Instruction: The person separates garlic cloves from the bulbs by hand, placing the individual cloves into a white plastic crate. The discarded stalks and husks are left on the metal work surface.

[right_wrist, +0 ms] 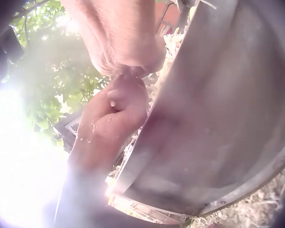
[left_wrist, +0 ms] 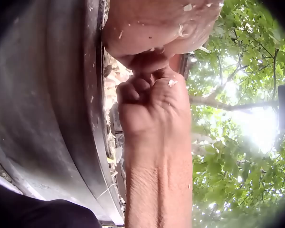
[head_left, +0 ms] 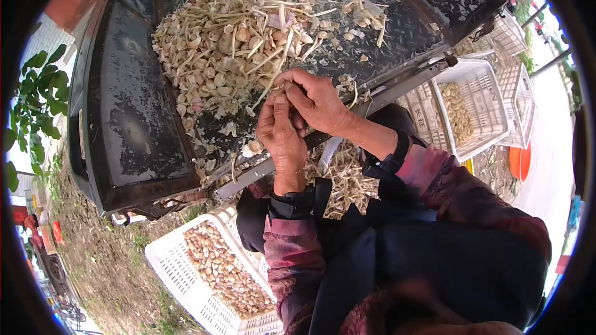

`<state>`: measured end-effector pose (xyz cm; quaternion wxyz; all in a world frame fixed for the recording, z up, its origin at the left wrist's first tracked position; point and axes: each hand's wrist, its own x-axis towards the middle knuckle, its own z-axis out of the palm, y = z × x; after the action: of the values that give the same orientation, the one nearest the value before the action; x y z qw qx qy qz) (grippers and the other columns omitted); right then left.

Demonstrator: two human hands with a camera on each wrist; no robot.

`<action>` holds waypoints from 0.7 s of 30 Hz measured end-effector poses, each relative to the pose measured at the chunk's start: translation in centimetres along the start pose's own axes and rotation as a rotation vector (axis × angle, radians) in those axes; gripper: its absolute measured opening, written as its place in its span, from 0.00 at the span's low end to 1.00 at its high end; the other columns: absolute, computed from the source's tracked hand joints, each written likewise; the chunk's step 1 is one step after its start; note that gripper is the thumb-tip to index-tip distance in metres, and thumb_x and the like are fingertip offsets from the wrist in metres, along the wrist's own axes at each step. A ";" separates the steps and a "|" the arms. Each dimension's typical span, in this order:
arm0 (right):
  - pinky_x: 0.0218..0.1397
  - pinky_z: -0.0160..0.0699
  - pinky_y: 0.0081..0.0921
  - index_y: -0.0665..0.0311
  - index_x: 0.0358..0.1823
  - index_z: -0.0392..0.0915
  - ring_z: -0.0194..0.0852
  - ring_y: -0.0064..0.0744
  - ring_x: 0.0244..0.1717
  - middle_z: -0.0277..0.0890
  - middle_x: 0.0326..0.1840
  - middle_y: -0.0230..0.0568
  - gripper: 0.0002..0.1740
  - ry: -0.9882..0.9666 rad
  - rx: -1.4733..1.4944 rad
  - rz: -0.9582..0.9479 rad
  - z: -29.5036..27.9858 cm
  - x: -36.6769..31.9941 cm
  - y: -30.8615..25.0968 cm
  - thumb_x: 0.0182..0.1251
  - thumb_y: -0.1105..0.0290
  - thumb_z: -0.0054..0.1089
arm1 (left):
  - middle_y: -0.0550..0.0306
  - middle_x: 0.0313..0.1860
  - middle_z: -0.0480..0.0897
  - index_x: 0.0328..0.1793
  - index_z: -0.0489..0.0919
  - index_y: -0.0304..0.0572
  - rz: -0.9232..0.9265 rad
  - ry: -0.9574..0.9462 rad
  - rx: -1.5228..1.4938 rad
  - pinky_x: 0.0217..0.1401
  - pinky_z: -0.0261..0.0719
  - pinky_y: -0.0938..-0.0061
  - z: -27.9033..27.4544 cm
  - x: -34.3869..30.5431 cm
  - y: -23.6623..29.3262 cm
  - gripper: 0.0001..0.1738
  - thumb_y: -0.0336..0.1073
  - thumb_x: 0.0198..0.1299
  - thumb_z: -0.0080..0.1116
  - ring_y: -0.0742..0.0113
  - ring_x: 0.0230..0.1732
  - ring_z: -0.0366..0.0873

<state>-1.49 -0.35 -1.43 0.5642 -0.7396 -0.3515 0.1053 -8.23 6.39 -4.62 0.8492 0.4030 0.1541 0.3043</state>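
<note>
Both hands meet at the near edge of a dark metal bed, just below a heap of garlic (head_left: 217, 56) with dry stalks. The left hand (head_left: 282, 133) has its fingers curled and its thumb up, pinching a small pale piece that looks like garlic (head_left: 279, 90), mostly hidden by the fingers. From the other side the right hand (head_left: 316, 102) bends its thumb and forefinger onto the same piece. In the left wrist view the left hand (left_wrist: 156, 28) touches the right hand (left_wrist: 154, 102); the right wrist view shows the right hand (right_wrist: 121, 38) against the left (right_wrist: 116, 111), the held piece hidden.
A white crate (head_left: 166, 253) of cloves stands at lower left, another crate (head_left: 495, 102) with cloves at right. Stalks and skins (head_left: 351, 180) lie below the metal edge (head_left: 248, 177). A loose bulb (head_left: 252, 147) sits near that edge. An orange container (head_left: 520, 162) is far right.
</note>
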 end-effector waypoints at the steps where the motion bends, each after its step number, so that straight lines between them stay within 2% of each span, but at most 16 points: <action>1: 0.19 0.66 0.16 0.67 0.45 0.71 0.67 0.13 0.16 0.74 0.19 0.33 0.10 0.003 0.094 0.049 0.2 -0.2 0.0 0.68 0.73 0.41 | 0.65 0.20 0.73 0.43 0.77 0.38 -0.007 -0.001 -0.005 0.11 0.55 0.87 0.2 -0.1 0.2 0.12 0.39 0.63 0.52 0.83 0.14 0.61; 5: 0.19 0.67 0.13 0.67 0.49 0.71 0.68 0.11 0.17 0.72 0.18 0.28 0.13 0.013 0.300 0.141 0.6 -0.4 0.0 0.69 0.73 0.39 | 0.64 0.21 0.72 0.44 0.76 0.35 -0.037 -0.018 -0.127 0.11 0.54 0.87 0.0 -0.1 0.2 0.13 0.39 0.63 0.50 0.83 0.14 0.60; 9: 0.17 0.61 0.12 0.67 0.52 0.71 0.61 0.10 0.16 0.66 0.18 0.25 0.14 0.010 0.480 0.150 0.3 -0.1 -0.5 0.69 0.73 0.40 | 0.63 0.25 0.70 0.46 0.73 0.34 -0.134 -0.099 -0.269 0.12 0.55 0.88 -0.7 0.3 0.6 0.12 0.37 0.64 0.47 0.83 0.15 0.59; 11: 0.17 0.58 0.13 0.67 0.52 0.71 0.57 0.10 0.15 0.64 0.18 0.24 0.14 -0.018 0.520 0.164 -0.4 0.5 -0.6 0.69 0.73 0.41 | 0.62 0.27 0.70 0.44 0.71 0.36 -0.202 -0.196 -0.474 0.12 0.55 0.88 -1.0 0.4 0.6 0.10 0.36 0.65 0.46 0.83 0.16 0.58; 13: 0.21 0.64 0.21 0.66 0.46 0.75 0.62 0.16 0.19 0.70 0.20 0.32 0.12 -0.011 -0.001 -0.024 -1.1 2.2 0.6 0.66 0.72 0.46 | 0.62 0.26 0.69 0.40 0.70 0.39 -0.239 -0.179 -0.541 0.12 0.56 0.88 -0.9 0.1 0.9 0.08 0.36 0.65 0.45 0.82 0.15 0.57; 14: 0.19 0.54 0.19 0.65 0.50 0.74 0.50 0.15 0.15 0.59 0.14 0.27 0.13 0.010 -0.030 -0.055 -1.1 3.0 1.5 0.68 0.70 0.47 | 0.62 0.27 0.69 0.40 0.69 0.39 -0.254 -0.188 -0.587 0.12 0.57 0.88 -0.9 -0.1 1.2 0.08 0.36 0.65 0.45 0.81 0.16 0.58; 15: 0.19 0.54 0.19 0.65 0.50 0.74 0.50 0.15 0.15 0.59 0.14 0.27 0.13 0.010 -0.031 -0.057 -1.5 3.6 1.3 0.68 0.70 0.47 | 0.62 0.27 0.69 0.39 0.69 0.40 -0.270 -0.198 -0.633 0.13 0.57 0.88 -0.9 -0.1 1.4 0.08 0.36 0.65 0.45 0.80 0.16 0.58; 17: 0.21 0.58 0.21 0.62 0.49 0.75 0.55 0.18 0.16 0.61 0.14 0.35 0.13 0.024 -0.340 -0.081 -2.1 4.4 1.0 0.66 0.68 0.51 | 0.62 0.28 0.70 0.43 0.70 0.41 -0.235 -0.208 -0.623 0.14 0.58 0.87 -1.8 0.4 1.7 0.10 0.39 0.65 0.46 0.79 0.18 0.60; 18: 0.24 0.63 0.26 0.62 0.44 0.76 0.64 0.26 0.18 0.66 0.16 0.42 0.11 0.025 -0.406 -0.078 -2.0 4.7 0.9 0.63 0.67 0.54 | 0.63 0.28 0.70 0.47 0.70 0.41 -0.205 -0.219 -0.613 0.15 0.58 0.87 -2.2 0.7 1.9 0.14 0.42 0.65 0.46 0.78 0.19 0.62; 19: 0.24 0.63 0.26 0.62 0.44 0.76 0.64 0.26 0.18 0.66 0.16 0.42 0.11 0.025 -0.407 -0.078 -2.2 5.0 2.0 0.63 0.67 0.54 | 0.63 0.28 0.70 0.47 0.70 0.41 -0.205 -0.220 -0.613 0.15 0.58 0.87 -2.4 0.8 2.3 0.14 0.42 0.65 0.46 0.78 0.19 0.62; 21: 0.27 0.66 0.32 0.63 0.36 0.77 0.71 0.36 0.24 0.70 0.20 0.43 0.08 -0.111 -0.661 -0.340 -2.6 5.3 3.9 0.62 0.66 0.55 | 0.63 0.30 0.70 0.45 0.71 0.42 -0.144 -0.171 -0.593 0.17 0.60 0.85 -3.1 1.2 3.2 0.13 0.43 0.65 0.46 0.76 0.23 0.65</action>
<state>5.40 0.64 -2.84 0.2845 -0.8062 -0.5141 -0.0691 -10.12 10.55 -4.12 0.9590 0.1498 0.0147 0.2403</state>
